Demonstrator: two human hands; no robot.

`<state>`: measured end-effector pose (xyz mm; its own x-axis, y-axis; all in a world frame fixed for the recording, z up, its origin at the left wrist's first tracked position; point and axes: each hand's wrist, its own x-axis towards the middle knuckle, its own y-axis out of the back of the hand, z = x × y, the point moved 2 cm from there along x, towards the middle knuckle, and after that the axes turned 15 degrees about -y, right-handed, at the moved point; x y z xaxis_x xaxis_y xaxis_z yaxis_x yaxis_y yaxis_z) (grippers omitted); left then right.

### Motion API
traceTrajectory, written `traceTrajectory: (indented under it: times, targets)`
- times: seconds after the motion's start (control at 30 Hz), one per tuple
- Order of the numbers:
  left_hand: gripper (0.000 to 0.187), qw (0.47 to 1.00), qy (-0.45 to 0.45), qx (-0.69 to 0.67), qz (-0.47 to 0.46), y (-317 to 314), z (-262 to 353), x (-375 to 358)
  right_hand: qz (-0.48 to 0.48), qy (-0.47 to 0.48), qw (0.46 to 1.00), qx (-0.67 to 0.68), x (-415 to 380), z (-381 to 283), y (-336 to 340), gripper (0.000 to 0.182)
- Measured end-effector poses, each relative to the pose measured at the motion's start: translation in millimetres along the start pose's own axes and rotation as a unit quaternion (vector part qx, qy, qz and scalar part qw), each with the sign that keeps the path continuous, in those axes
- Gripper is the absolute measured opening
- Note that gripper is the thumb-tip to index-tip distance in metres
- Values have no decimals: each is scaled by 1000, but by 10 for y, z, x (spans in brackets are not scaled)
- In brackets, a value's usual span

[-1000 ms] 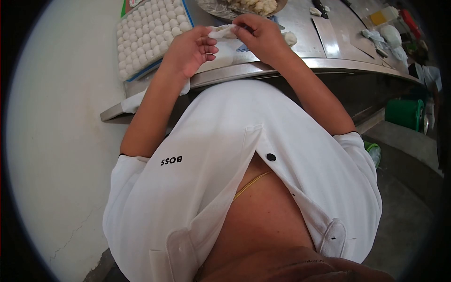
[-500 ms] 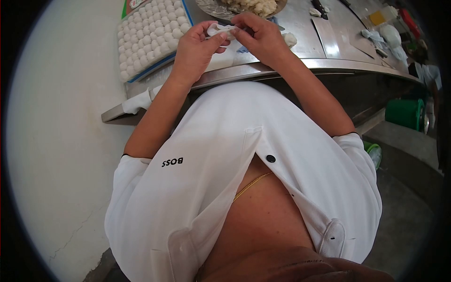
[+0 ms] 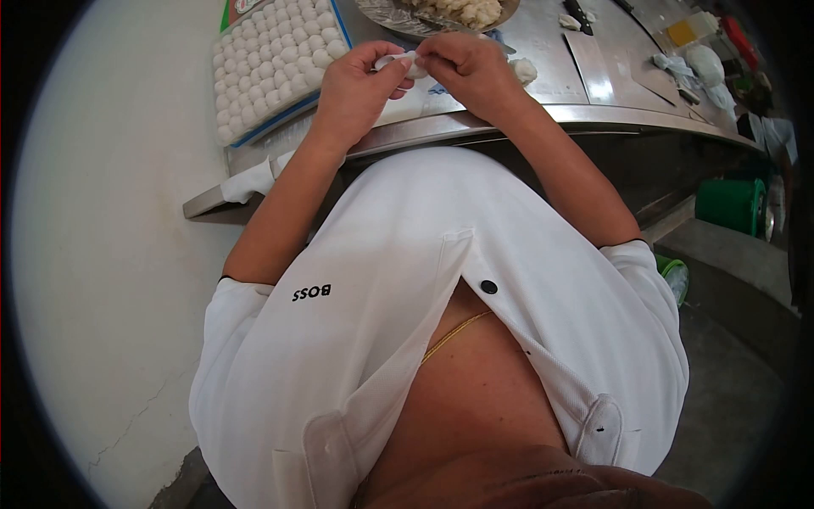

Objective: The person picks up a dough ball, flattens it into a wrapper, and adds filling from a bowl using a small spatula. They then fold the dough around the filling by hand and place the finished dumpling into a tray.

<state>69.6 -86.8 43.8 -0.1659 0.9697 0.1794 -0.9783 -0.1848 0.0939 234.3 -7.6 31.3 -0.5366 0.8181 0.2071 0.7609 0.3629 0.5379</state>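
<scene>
A small white piece, thin and soft like a dough wrapper (image 3: 414,64), is pinched between my two hands above the near edge of the steel table. My left hand (image 3: 360,92) is closed on its left side, thumb on top and fingers curled under. From the right, the thumb and fingertips of my right hand (image 3: 473,75) pinch its other edge. My fingers hide part of it, so whether anything lies inside cannot be made out. Left of my hands, rows of round white balls (image 3: 275,68) fill a blue-edged tray (image 3: 273,129).
Beyond my hands stands a metal bowl (image 3: 370,19) with a pale, lumpy mixture (image 3: 465,10). A white lump (image 3: 524,71) sits beside my right hand. Farther right are a black-handled knife (image 3: 578,15), a bagged white item (image 3: 704,61) and a yellow-filled container (image 3: 681,32). A green bucket (image 3: 731,206) stands below.
The fingers of both hands have drawn closer around the white wrapper, and it looks more gathered than before. Both hands have shifted slightly; the tray and bowl stay in place.
</scene>
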Motion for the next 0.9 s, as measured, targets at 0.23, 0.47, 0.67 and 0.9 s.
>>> traceTrajectory:
  times: [0.23, 0.47, 0.67, 0.9]
  targets:
    - [30, 998, 11, 51, -27, 17, 46, 3, 11, 37, 998, -39, -15, -13, -20, 20]
    - [29, 1000, -18, -6, 18, 39, -92, 7, -3, -19, 1000, 6, -13, 1, -28, 17]
    - [28, 999, -18, 40, -4, 35, -57, -13, -4, -1, 1000, -19, -24, -16, -33, 19]
    - [29, 992, -23, 113, -48, 58, -100, -34, -5, 35, 996, -76, -33, -30, -39, 20]
